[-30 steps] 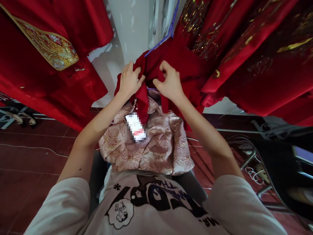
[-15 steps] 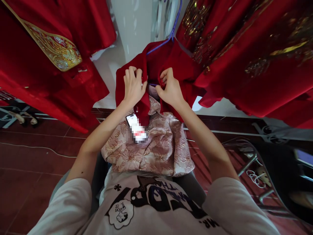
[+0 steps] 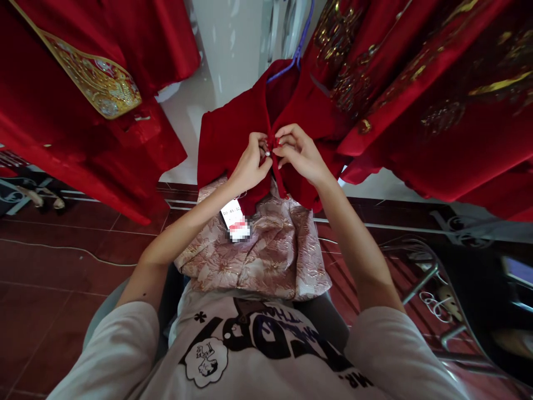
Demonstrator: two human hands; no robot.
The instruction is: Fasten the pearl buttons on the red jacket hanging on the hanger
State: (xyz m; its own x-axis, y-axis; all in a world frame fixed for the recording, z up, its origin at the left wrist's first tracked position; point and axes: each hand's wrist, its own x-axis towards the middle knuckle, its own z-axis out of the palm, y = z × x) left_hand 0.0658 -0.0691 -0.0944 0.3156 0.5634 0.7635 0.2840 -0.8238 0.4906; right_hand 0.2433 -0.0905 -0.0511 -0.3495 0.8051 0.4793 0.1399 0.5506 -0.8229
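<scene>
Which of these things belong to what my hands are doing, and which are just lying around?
In the job:
left hand
right hand
red jacket, held at its front
purple hanger
patterned cloth, probably; it extends under the jacket

Apparently just about:
phone, lying on the cloth
shoes
chair
other hanging red garments

phone (image 3: 234, 216) on pink patterned cloth (image 3: 270, 255)

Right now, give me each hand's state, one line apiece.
Left hand: closed, holding the jacket at its front opening.
Right hand: closed, holding the jacket's opposite front edge.
</scene>
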